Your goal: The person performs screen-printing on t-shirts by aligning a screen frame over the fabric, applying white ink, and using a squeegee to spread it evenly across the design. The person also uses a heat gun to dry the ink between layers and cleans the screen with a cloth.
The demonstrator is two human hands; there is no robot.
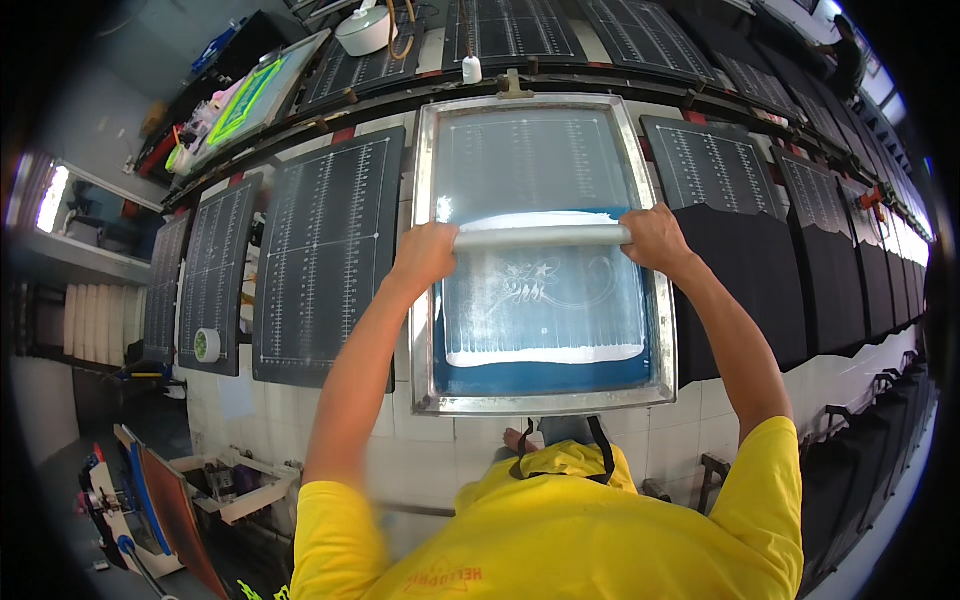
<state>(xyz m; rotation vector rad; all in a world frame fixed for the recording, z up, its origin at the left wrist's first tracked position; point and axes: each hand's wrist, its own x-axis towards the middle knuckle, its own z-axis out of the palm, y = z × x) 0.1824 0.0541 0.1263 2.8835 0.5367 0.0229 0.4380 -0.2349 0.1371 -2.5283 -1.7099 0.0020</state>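
A screen-printing frame (423, 345) with a silver metal rim lies in front of me, its mesh blue in the nearer part and pale grey in the far part. Across the mesh I hold a squeegee (540, 237) with a grey bar. My left hand (427, 254) is closed round its left end, and my right hand (657, 238) grips the right end. White ink (545, 356) forms a band near the close edge of the mesh, and more shows just beyond the squeegee. Between them a light drawn design (535, 283) shows in the mesh. The squeegee's blade is hidden.
Dark printing boards (325, 255) with white ruled marks stand left and beyond a metal rail (380, 100). Black cloth (740, 280) covers boards at right. A white pot (365, 31), a small white cup (207, 346) with green inside and a distant person (848, 58) are also visible.
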